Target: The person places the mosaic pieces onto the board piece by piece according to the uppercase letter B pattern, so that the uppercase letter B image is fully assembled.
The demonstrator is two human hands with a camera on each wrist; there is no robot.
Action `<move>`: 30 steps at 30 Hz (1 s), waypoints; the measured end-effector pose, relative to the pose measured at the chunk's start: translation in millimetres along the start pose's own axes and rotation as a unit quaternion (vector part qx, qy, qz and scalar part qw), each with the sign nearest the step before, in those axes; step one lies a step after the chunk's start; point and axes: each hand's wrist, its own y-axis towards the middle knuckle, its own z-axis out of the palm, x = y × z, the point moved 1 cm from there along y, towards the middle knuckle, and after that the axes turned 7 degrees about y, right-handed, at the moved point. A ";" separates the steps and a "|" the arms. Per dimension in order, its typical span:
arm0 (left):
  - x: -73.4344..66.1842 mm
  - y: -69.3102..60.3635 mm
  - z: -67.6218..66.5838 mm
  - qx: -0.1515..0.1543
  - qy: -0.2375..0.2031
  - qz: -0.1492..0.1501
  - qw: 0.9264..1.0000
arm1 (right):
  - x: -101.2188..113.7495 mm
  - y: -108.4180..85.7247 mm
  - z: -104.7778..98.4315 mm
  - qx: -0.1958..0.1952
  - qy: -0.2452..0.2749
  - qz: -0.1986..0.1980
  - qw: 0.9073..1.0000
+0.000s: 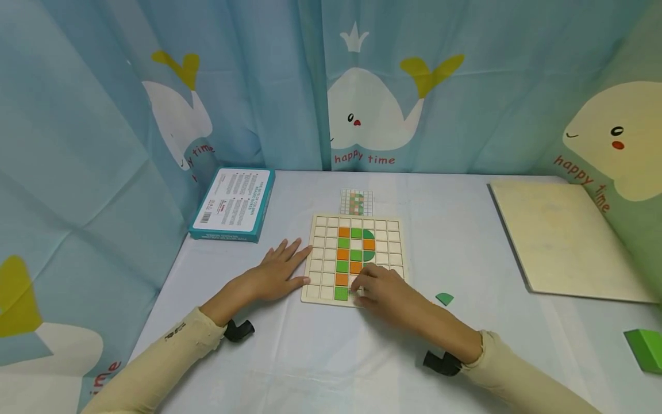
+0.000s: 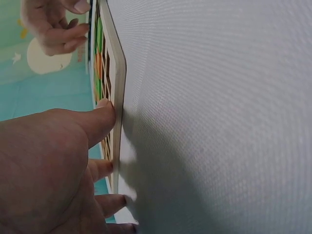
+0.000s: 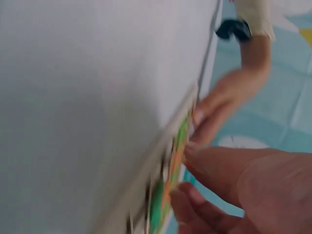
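A wooden grid board [image 1: 318, 265] lies on the white table, with green and orange square tiles [image 1: 342, 267] and green quarter-round tiles [image 1: 369, 256] set in its cells. At the board's left edge, my left hand [image 1: 279, 273] rests with fingers spread; its thumb [image 2: 100, 122] touches the rim in the left wrist view. My right hand [image 1: 385, 290] is over the lower right cells, fingers bent. Its thumb and fingertips stand apart in the left wrist view, with no tile visible between them. The hand hides some cells.
A small pattern card [image 1: 357, 201] lies behind the board. On the left is a teal box [image 1: 233, 204]. A loose green quarter-round tile [image 1: 444, 298] lies beside the right forearm. Farther right are a pale wooden panel [image 1: 569, 241] and a green block [image 1: 643, 351].
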 end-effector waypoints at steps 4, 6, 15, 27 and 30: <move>-0.7 0.2 -0.7 0.000 0.001 -0.001 1.000 | -12.3 -16.7 -24.2 0.033 0.004 0.064 0.997; -1.1 -0.1 -1.1 -0.001 0.000 0.000 1.000 | -18.1 -28.5 -37.1 0.057 0.008 0.106 0.993; -2.0 -0.4 -0.5 -0.002 0.001 0.000 1.000 | -42.5 -83.7 -63.6 0.098 0.041 0.204 0.973; -2.5 -1.1 -0.3 0.003 0.000 -0.007 1.000 | -55.8 -99.2 -22.2 -0.099 -0.029 0.043 0.994; -2.3 -1.3 0.1 0.002 -0.001 -0.005 1.000 | -55.3 -99.0 -20.0 -0.097 -0.014 0.068 0.993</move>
